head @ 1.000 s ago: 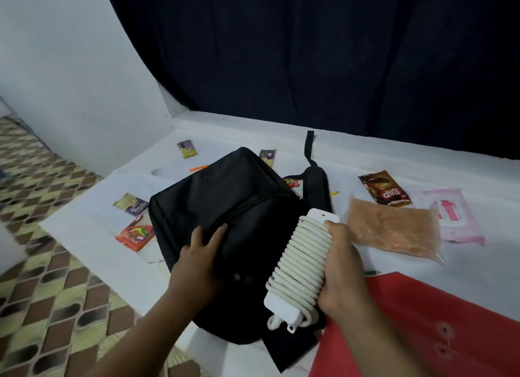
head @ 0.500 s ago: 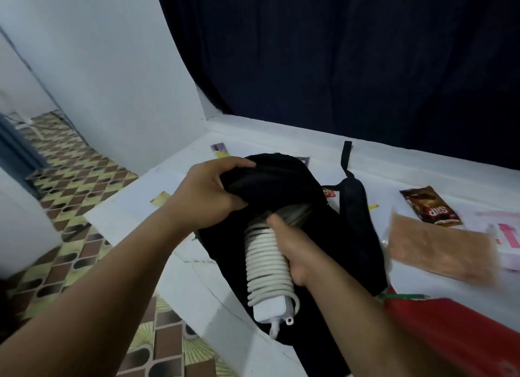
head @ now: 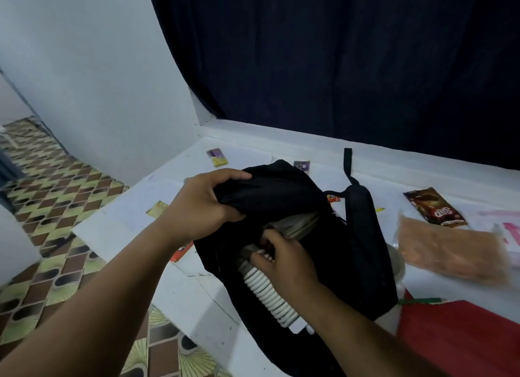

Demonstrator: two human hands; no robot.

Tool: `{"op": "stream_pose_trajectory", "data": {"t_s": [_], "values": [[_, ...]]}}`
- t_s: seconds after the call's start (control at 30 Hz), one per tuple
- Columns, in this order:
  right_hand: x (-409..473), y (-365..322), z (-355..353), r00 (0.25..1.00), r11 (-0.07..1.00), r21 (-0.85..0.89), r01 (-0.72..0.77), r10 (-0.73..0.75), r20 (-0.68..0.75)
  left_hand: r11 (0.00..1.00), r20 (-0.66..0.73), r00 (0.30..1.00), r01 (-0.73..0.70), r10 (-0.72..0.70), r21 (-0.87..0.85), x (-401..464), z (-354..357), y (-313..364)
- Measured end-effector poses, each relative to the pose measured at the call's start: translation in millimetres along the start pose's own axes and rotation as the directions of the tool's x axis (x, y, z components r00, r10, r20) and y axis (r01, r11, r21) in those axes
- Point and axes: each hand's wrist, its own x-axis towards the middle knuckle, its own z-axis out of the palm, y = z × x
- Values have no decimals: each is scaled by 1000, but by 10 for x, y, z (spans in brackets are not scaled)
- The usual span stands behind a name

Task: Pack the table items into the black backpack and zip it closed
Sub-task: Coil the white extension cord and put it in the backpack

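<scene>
The black backpack [head: 357, 253] lies on the white table [head: 197, 298] with its opening toward me. My left hand [head: 205, 205] grips the upper flap of the backpack and holds it lifted. My right hand [head: 284, 258] holds the white power strip wrapped in its coiled cord [head: 267, 295], whose upper half is inside the opening. The plug end sticks out toward me.
A brown snack packet [head: 436, 210], a clear bag of orange-brown grains [head: 450, 253], a pink wipes pack [head: 509, 227] and a red folder [head: 464, 337] lie to the right. Small sachets [head: 217, 157] lie scattered at the left and behind the backpack. The table's left edge drops to tiled floor [head: 56, 208].
My left hand went from resting on the backpack to lifting its flap. My right hand pushed the power strip from outside into the opening, deeper now than half a second ago.
</scene>
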Motion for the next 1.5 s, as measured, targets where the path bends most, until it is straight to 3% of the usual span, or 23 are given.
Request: {"op": "stream_pose_trajectory", "data": {"t_s": [0.13,0.23,0.3,0.4,0.57,0.73,0.8,0.9,0.97,1.03,1.1,1.23,1.4,1.5], "values": [[-235,-27,-78,990,988,-62,142,-140,28,999,13,1000,19,-19,-37,6,12,-85],[-487,13,-219,927,975,-170,144,-73,367,997,21,999,38,-37,-74,11,26,-114],[-640,35,-242,872,956,-226,187,-55,487,995,22,999,51,-50,-88,10,29,-123],[-662,25,-174,894,963,-213,162,-52,445,991,35,997,74,-70,-114,5,41,-112],[-270,-111,-115,937,921,-342,186,-62,343,966,82,994,96,-78,-239,-15,52,-29],[165,-350,-108,916,903,-426,49,130,380,947,118,989,125,-93,-297,-5,-7,3],[266,-352,-55,913,937,-346,-54,186,362,942,105,990,127,-99,-311,9,-31,5],[304,-221,65,926,968,26,-249,231,300,936,41,991,133,-127,-326,55,-89,-31],[204,-97,131,953,908,315,-278,220,207,926,9,986,158,-165,-344,72,-132,-71],[10,67,189,962,835,485,-259,178,209,915,11,982,179,-188,-361,67,-143,-105],[-229,210,231,970,863,454,-222,146,196,903,28,979,195,-200,-383,67,-112,-129],[-467,297,216,987,910,394,-134,158,-31,873,49,978,204,-204,-442,105,-28,-133],[-235,84,196,964,808,527,-265,227,137,827,104,979,202,-173,-524,158,70,-94],[-56,16,340,877,615,629,-476,389,282,784,153,973,228,-171,-578,150,155,-85]]}}
